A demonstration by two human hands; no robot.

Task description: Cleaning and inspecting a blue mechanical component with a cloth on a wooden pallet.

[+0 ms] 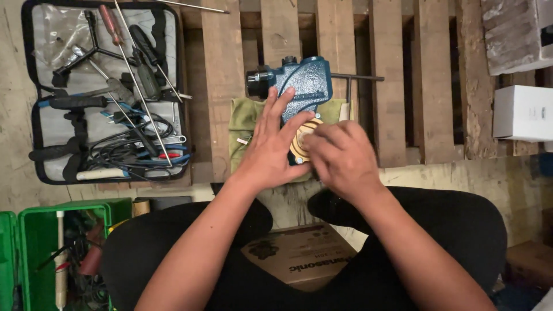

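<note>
Your left hand (271, 147) lies flat, steadying the blue pump body (304, 83); your right hand (340, 156) seems to pinch the round tan plate (299, 144), grip hidden. Seating it looks in hand; next, align it squarely.

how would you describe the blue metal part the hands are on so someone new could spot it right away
Start at the wooden pallet; near its front edge lies a green cloth. On that cloth sits the blue cast-metal housing, with a black round port on its left end and a tan disc on its near face. The left hand and right hand both rest on it, and nothing else on the pallet is blue.
</note>
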